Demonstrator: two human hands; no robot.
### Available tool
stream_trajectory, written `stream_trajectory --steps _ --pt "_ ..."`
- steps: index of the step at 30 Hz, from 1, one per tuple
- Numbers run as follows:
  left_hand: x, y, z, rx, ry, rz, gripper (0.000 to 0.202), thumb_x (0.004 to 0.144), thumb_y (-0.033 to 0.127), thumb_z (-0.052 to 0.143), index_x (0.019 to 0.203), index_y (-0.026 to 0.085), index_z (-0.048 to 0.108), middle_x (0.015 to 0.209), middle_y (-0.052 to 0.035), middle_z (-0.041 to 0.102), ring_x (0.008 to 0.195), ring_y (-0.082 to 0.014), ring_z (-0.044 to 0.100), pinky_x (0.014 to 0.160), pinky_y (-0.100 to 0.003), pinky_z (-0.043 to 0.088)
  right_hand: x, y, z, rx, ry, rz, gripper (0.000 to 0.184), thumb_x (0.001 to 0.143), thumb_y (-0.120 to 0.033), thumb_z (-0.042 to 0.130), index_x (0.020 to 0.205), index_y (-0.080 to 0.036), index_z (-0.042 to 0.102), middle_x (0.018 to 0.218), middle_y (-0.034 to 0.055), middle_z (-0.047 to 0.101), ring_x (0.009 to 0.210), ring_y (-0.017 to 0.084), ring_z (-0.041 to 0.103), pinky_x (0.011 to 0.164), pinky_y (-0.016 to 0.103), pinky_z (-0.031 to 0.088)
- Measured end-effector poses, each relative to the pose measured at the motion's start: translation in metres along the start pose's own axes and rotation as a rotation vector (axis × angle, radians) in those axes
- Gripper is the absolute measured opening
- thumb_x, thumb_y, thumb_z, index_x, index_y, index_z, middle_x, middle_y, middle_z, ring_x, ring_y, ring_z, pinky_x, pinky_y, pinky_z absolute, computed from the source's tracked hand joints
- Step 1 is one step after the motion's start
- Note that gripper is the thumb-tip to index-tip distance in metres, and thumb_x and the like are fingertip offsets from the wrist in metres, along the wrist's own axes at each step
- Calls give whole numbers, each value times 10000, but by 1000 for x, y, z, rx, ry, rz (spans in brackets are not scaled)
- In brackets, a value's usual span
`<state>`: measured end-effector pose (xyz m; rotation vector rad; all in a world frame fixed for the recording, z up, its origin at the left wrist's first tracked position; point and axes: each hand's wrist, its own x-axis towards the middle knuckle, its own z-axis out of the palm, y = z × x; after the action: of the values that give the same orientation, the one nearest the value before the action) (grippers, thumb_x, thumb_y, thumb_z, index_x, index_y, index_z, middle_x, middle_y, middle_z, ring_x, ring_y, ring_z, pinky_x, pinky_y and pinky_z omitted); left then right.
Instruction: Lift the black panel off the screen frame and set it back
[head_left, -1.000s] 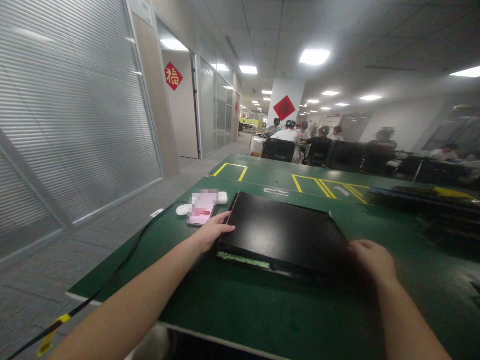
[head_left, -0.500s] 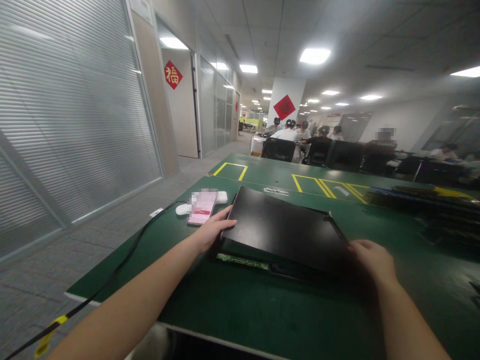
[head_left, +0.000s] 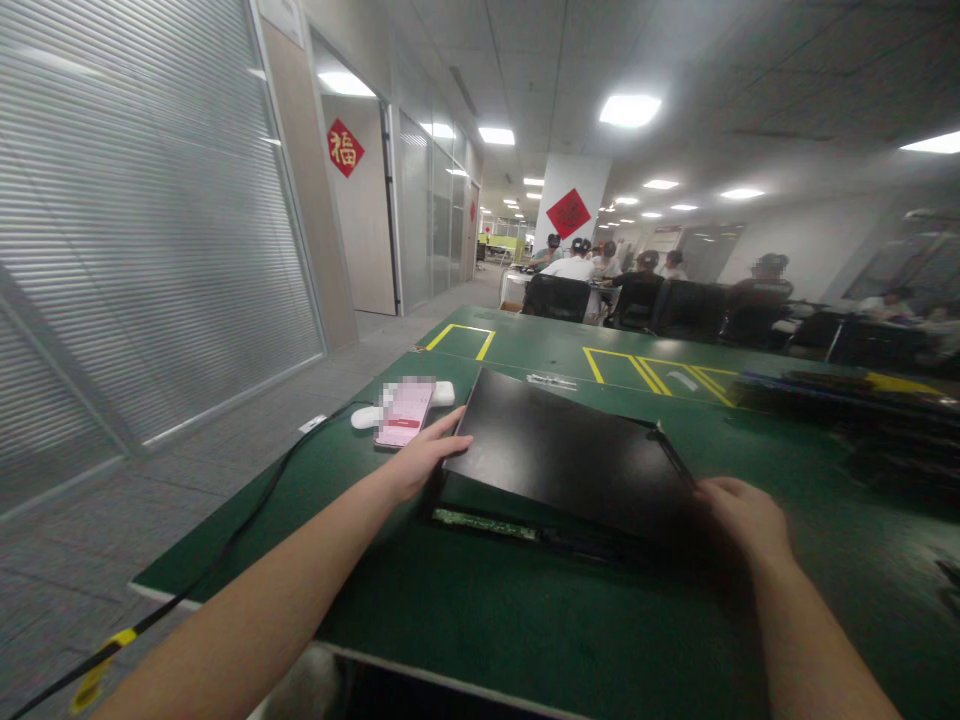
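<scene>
A thin black screen panel (head_left: 562,450) is held tilted above the green table, its near edge raised. Closed on its left edge is my left hand (head_left: 427,455), the thumb lying on the top face. At the right edge my right hand (head_left: 742,510) pinches the panel's side, with its fingertips partly hidden. Beneath the near edge shows a green circuit strip (head_left: 487,524) along a dark frame (head_left: 585,545). A small bent piece (head_left: 658,428) sticks up at the panel's far right corner. Whether panel and frame are joined is unclear.
A phone (head_left: 405,420) with a pink screen rests on a white object (head_left: 366,418) left of the panel. A black cable (head_left: 255,510) crosses the table's left edge. Dark stacked parts (head_left: 892,430) lie at the right. Yellow tape (head_left: 619,354) marks the far tabletop (head_left: 532,335).
The panel's far left corner has risen very slightly. Both hands keep their grip in nearly the same places.
</scene>
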<state>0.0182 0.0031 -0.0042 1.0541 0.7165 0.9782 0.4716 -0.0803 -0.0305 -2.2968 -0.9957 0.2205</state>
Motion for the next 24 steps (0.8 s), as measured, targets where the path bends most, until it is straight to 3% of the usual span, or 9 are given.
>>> stream_trajectory --steps 10,18,24 --pt "-4 2 8 -106 -65 74 795 682 139 805 1425 198 525 1236 -107 709 1072 -270 687 925 -344 508 2 3 0 56 -2 4 297 670 -432 562 778 -227 749 800 76 745 805 281 647 680 364 437" --pt "-4 2 10 -131 -73 130 827 662 119 816 1427 185 508 1277 -119 690 1184 -311 638 1016 -406 487 15 13 9 138 37 39 343 665 -402 596 893 -213 768 969 103 753 931 306 666 797 391 484" --pt "-6 1 12 -142 -97 181 837 663 128 819 1433 214 502 1324 -103 666 1227 -322 609 1042 -422 476 20 20 18 284 -35 111 262 617 -420 701 767 -216 767 788 110 740 833 323 691 715 405 529"
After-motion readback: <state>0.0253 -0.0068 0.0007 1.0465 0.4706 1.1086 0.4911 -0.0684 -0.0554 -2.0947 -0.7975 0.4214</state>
